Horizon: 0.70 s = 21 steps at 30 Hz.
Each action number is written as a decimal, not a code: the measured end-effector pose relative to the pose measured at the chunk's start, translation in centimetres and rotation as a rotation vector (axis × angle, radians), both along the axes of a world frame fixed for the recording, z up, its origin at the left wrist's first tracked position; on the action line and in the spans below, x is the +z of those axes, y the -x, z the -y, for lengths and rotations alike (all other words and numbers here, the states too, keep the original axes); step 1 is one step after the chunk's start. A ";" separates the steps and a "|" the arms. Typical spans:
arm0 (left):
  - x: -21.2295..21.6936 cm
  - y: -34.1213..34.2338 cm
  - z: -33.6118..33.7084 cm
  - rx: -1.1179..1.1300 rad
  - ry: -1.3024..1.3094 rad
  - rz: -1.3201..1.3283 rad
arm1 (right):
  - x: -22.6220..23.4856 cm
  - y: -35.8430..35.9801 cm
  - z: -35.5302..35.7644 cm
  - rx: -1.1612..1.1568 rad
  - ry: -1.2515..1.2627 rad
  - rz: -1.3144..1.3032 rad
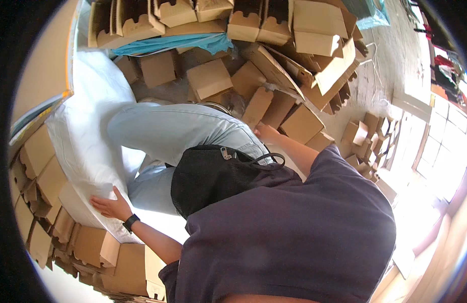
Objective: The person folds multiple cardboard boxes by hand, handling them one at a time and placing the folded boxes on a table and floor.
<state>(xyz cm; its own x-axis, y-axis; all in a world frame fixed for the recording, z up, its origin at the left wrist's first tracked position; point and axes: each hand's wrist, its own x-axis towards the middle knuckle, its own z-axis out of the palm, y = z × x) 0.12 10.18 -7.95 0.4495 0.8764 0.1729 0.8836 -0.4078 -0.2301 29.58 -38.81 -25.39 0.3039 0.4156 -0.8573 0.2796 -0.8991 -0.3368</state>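
Left hand (109,206) flat, unclenched, pressing white sack (87,126) for support. Right hand (266,133) beyond sack, fingering cardboard flap (257,107); grip unclear. Boxes (208,78) all round sack.

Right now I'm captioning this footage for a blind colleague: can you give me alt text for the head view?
A seated person in pale jeans rests the left hand flat on a white sack and reaches the right hand toward folded cardboard boxes piled all around; a black mesh bag lies on the lap.
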 end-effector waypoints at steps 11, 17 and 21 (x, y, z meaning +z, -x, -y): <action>-0.9 1.2 -1.5 -0.033 -0.050 -0.058 | -6.2 7.2 8.3 -0.579 0.169 -0.233; -0.1 0.7 -1.0 -0.029 -0.029 -0.115 | -8.3 6.4 13.9 -0.725 0.223 0.330; -1.2 2.1 -2.7 -0.066 -0.072 -0.125 | -8.2 4.7 20.0 -1.017 0.408 0.507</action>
